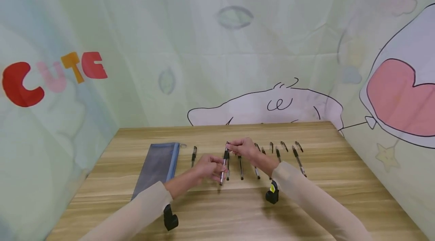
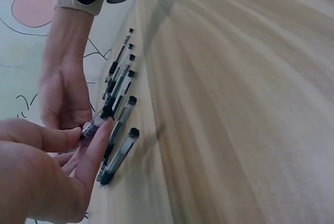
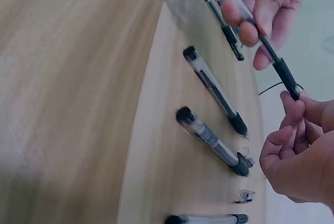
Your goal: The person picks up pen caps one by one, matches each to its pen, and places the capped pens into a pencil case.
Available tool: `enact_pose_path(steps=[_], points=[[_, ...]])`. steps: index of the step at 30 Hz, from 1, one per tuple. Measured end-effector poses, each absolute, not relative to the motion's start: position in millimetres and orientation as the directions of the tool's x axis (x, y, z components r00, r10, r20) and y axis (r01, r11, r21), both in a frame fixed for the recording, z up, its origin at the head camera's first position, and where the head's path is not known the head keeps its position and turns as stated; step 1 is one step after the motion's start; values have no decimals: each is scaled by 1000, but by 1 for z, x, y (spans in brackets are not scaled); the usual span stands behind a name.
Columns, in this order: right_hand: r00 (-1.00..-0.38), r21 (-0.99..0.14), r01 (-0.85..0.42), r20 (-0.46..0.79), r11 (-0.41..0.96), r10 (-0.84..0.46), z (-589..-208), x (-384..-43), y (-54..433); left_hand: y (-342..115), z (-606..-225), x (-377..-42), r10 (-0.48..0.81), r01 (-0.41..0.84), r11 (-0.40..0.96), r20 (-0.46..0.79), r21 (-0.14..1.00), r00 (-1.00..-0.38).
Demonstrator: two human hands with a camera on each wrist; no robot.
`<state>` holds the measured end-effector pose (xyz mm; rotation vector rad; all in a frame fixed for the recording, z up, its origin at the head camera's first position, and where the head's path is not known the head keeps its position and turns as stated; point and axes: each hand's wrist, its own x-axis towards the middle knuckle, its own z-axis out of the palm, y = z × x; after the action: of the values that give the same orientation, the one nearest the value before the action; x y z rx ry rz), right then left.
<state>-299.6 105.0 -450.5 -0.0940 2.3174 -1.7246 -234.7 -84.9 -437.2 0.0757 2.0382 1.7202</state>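
Between both hands, a clear-barrelled pen (image 1: pixel 223 165) with a black grip is held tilted above the table. My left hand (image 1: pixel 208 167) grips its barrel with thumb and fingers, near the black end plug seen in the left wrist view. At the other end, the thumb and forefinger of my right hand (image 1: pixel 246 147) pinch the pen just past its black grip (image 3: pixel 286 75); those fingertips hide the tip. Close under the hands lie more pens, among them one pen (image 3: pixel 216 93) with a bare tip and another pen (image 3: pixel 209 140) beside it.
A grey zip pencil case (image 1: pixel 156 163) with a blue edge lies at the left. Beside it is a capped pen (image 1: pixel 194 155). Loose pen caps (image 1: pixel 284 145) sit behind the row at the right, where a pen (image 1: pixel 299 161) lies outermost. A printed curtain (image 1: pixel 217 63) backs the wooden table (image 1: pixel 210 218).
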Motion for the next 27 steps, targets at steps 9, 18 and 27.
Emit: enact_pose_path(steps=[9,18,27], points=[[-962,-959,103,-164,262,-219,-448,-296,107,-84,-437,-241,394,-223,190,-283,956,-874],[-942,-964,67,-146,256,-303,-446,-286,105,-89,-440,-230,431,-194,172,-251,966,-867],[-932,-964,60,-146,257,-332,-438,-284,108,-96,-443,-229,460,-217,178,-276,960,-844]])
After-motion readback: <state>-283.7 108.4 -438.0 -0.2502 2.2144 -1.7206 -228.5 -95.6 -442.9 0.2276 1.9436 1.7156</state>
